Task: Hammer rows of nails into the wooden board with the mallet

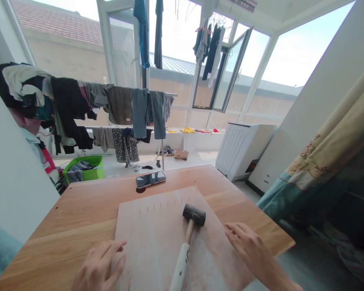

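A rubber mallet (194, 215) with a black head and a white-wrapped wooden handle lies on a pale wooden board (148, 246). Several thin nails (160, 205) stand upright in a row near the board's far edge. At the board's left edge is my left hand (98, 264), thumb and fingers apart, holding nothing. My right hand (251, 250) rests along the right edge with its fingers stretched out, also without anything in it. The mallet lies between my hands, touched by neither.
The board lies on a wood-grain table (79, 214). Beyond it, a phone (151, 179) sits by a dark round hole. Further off are a green basket (86, 169), a drying rack with clothes (119, 106) and a white washing machine (241, 147). A curtain (318, 157) hangs at right.
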### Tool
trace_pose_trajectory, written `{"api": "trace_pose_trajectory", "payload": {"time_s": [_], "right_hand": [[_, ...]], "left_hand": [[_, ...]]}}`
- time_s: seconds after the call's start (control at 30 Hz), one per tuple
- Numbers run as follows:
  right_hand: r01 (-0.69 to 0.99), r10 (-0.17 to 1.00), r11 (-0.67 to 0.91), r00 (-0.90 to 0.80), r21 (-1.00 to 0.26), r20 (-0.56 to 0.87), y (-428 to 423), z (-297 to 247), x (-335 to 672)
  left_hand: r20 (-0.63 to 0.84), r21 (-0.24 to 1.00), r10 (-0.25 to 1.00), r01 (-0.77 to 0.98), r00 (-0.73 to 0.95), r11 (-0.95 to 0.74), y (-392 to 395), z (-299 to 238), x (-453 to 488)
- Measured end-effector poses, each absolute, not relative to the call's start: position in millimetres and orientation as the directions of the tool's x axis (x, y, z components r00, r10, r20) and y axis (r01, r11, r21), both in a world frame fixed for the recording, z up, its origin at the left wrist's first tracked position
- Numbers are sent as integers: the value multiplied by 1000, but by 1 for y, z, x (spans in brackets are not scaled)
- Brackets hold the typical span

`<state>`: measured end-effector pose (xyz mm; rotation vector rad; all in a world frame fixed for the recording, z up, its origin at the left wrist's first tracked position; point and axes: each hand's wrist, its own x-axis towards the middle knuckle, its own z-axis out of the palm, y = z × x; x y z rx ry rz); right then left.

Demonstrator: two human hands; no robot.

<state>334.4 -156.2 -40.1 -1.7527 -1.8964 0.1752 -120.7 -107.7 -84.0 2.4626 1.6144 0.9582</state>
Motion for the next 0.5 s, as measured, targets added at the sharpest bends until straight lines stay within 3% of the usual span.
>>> {"api": "trace_pose_trajectory", "payload": {"time_s": [0.17,0.37,0.5], "right_hand": [[858,965,215,-114,-467,235,-50,-10,303],[869,949,305,-314,-389,42,23,-9,270],[879,934,336,-358,-338,-5,28,-8,262]], "left_hand": [[307,609,943,735,128,-298,-44,-47,-103],[180,777,924,527,337,-344,-1,-46,-81],[182,841,934,445,307,-309,3,-47,-75]]}}
